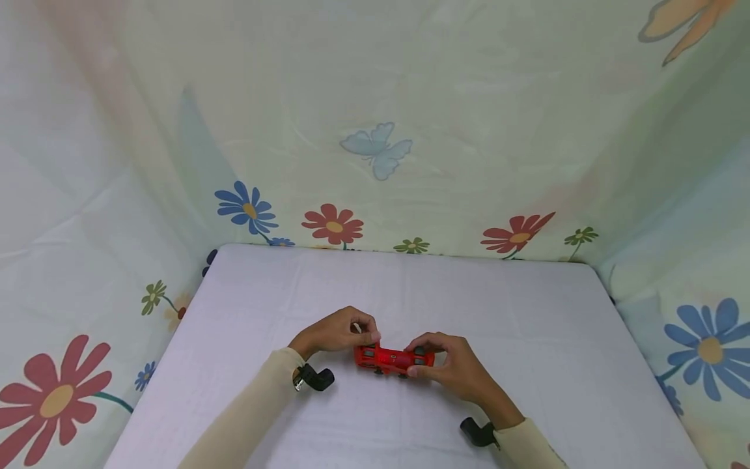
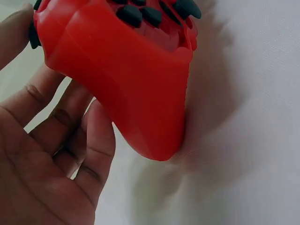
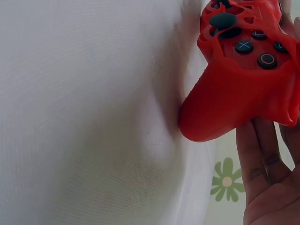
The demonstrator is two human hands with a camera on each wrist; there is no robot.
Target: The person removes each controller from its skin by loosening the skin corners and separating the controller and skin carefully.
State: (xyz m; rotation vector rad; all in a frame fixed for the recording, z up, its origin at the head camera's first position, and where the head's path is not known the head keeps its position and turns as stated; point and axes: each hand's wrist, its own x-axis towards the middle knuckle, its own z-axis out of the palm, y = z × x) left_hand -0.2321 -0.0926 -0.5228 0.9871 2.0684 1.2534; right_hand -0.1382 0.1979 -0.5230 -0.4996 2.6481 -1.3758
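Two bare hands meet over a red controller (image 1: pixel 394 359), just above the near middle of a white table (image 1: pixel 527 312). We see its long axis run from left to right, roughly in line with the table's far edge, one end at each hand. Its face is turned toward the person, with the sticks (image 3: pixel 222 20) jutting out on the near side.

The left hand (image 1: pixel 340 329) pinches the controller's upper left corner between thumb and finger; in the left wrist view, its other fingers bend loosely beside the left grip (image 2: pixel 145 108). The right hand (image 1: pixel 454 361) holds the opposite end, its thumb on the near side and a finger across the far side.

We find both grips pointing down toward the table, their ends close to its surface; whether they touch, we cannot tell. In the right wrist view, the X button (image 3: pixel 243 46) lies nearer the stick, and the circle button (image 3: pixel 267 61) sits by the root of the right grip (image 3: pixel 215 108).

Cream sleeves (image 1: pixel 249 407) cover the forearms, and a black camera (image 1: pixel 316 379) hangs at the left wrist. Behind, we see a pale cloth (image 1: pixel 469 98) printed with flowers and a blue butterfly (image 1: pixel 379 151).
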